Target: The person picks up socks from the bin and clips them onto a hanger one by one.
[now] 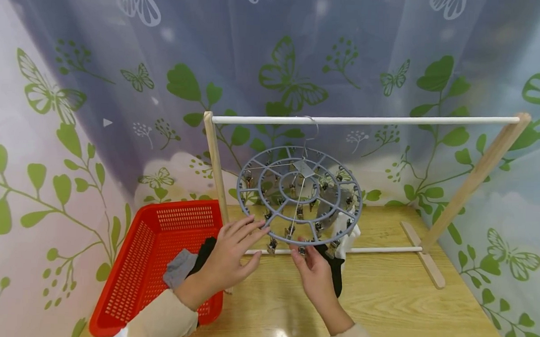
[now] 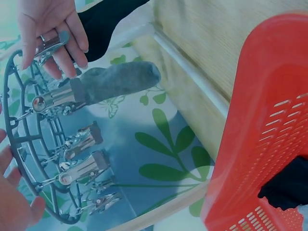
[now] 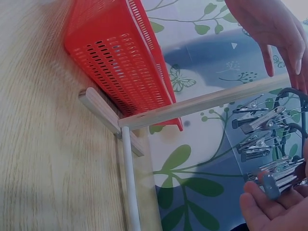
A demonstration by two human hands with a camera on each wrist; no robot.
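Observation:
A round grey clip hanger (image 1: 303,168) hangs by its hook from the white rail, with metal clips around its rings. My left hand (image 1: 226,256) has its fingers stretched out against the hanger's front left rim. Palm up under the front rim, my right hand (image 1: 315,276) supports a metal clip (image 2: 53,47) on its extended fingers. The clip (image 3: 278,183) also shows over those fingers in the right wrist view. A black sock (image 1: 336,272), a white sock (image 1: 351,231) and a grey sock (image 2: 120,82) hang on the hanger's right side.
A red plastic basket (image 1: 125,267) stands at the left with a grey sock (image 1: 180,268) and a black sock (image 1: 206,250) in it. The wooden stand's left post (image 1: 215,161) rises beside it, its right post (image 1: 475,180) farther off. Behind hangs a patterned curtain (image 1: 354,52).

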